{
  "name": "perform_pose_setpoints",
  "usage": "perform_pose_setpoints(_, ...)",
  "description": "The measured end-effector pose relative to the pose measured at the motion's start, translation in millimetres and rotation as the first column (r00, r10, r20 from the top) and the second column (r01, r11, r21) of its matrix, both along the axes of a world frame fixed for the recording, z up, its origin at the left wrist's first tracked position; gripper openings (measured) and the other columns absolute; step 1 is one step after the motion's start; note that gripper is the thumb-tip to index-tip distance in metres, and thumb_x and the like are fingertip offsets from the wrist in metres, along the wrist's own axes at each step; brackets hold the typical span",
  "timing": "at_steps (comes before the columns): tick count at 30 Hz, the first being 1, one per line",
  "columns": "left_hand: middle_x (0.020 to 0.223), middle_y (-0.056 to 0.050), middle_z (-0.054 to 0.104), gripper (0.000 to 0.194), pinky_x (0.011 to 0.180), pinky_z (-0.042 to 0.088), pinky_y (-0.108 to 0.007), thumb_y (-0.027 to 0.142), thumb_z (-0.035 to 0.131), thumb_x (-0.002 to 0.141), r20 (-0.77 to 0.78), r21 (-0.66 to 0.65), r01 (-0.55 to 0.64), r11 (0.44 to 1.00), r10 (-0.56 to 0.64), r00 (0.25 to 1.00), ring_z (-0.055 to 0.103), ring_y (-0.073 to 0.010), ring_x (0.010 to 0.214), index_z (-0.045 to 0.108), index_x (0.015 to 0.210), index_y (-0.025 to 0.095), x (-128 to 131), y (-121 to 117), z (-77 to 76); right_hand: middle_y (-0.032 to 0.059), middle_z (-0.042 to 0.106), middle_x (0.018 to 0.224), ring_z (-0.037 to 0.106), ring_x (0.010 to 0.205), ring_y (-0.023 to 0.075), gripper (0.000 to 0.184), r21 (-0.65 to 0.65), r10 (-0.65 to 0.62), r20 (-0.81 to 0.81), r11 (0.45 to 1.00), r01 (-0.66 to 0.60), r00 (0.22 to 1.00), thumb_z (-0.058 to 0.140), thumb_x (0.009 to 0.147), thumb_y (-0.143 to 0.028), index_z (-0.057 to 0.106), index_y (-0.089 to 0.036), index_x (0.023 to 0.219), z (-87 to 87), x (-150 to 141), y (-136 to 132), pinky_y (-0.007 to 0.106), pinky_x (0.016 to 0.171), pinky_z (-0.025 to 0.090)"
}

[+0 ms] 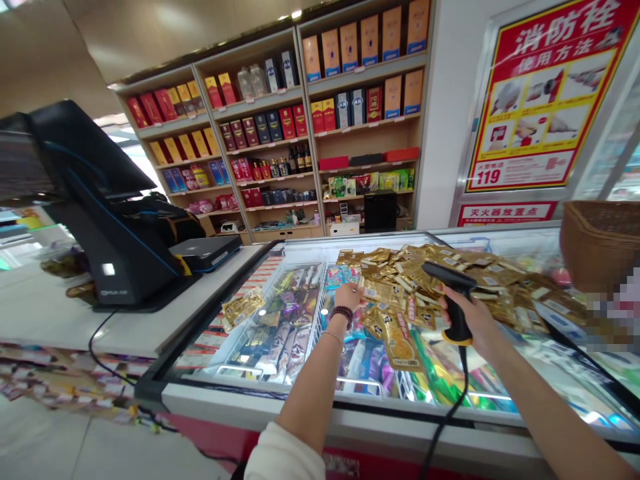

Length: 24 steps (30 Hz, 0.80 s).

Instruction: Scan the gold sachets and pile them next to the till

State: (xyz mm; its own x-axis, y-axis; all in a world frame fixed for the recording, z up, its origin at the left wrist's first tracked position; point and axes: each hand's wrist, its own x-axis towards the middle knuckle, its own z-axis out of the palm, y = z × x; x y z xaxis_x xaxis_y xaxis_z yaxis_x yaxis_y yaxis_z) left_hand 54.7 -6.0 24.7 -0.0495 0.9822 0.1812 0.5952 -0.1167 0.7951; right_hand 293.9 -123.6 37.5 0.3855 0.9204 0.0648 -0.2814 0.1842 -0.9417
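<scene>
My left hand (349,295), with a dark bead bracelet at the wrist, is closed at the edge of a gold foil packet (384,291) with a white label. Its fingertips are partly hidden. In my right hand (473,317) is a black barcode scanner (456,308), gripped by the handle, its head pointing left over the packets. A cable hangs from the handle. Beneath and around both hands, a heap of gold packets (480,270) lies on the glass top of a chest freezer (240,393). One larger gold packet (400,340) lies nearer to me.
A few gold packets (243,308) lie apart on the glass at left. Under it are baskets of wrapped ices (285,333). On the left counter (145,327) stands a checkout terminal (95,220). A brown wicker basket (595,247) stands at right. Shelves of boxes (270,127) line the back.
</scene>
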Motion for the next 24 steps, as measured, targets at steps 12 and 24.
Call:
perform_pose_setpoints(12, 0.071, 0.000, 0.066, 0.024, 0.097, 0.058, -0.037, 0.036, 0.080, 0.081, 0.929, -0.004, 0.021, 1.000, -0.004, 0.371, 0.076, -0.0201, 0.086, 0.064, 0.085, 0.018, 19.2, 6.4, -24.0, -0.0037, 0.060, 0.059, 0.050, 0.042, 0.0097, 0.050, 0.073, 0.074, 0.122, 0.994, -0.083, 0.990, 0.089, 0.065, -0.061, 0.063, -0.021, 0.079, 0.1, -29.2, 12.0, 0.023, 0.037, 0.038)
perform_pose_setpoints(24, 0.086, -0.002, 0.070, 0.023, 0.108, 0.054, -0.038, 0.023, 0.080, 0.084, 0.985, 0.027, 0.127, 0.992, -0.049, 0.167, 0.077, -0.0202, 0.098, 0.063, 0.097, 0.018, 9.5, 14.1, -32.5, -0.0043, 0.054, 0.042, 0.048, 0.035, 0.0140, 0.044, -0.046, 0.170, 0.568, 0.984, -0.175, 0.806, 0.066, 0.086, -0.064, 0.050, -0.026, 0.068, -2.5, -72.1, 2.9, 0.028, 0.043, 0.041)
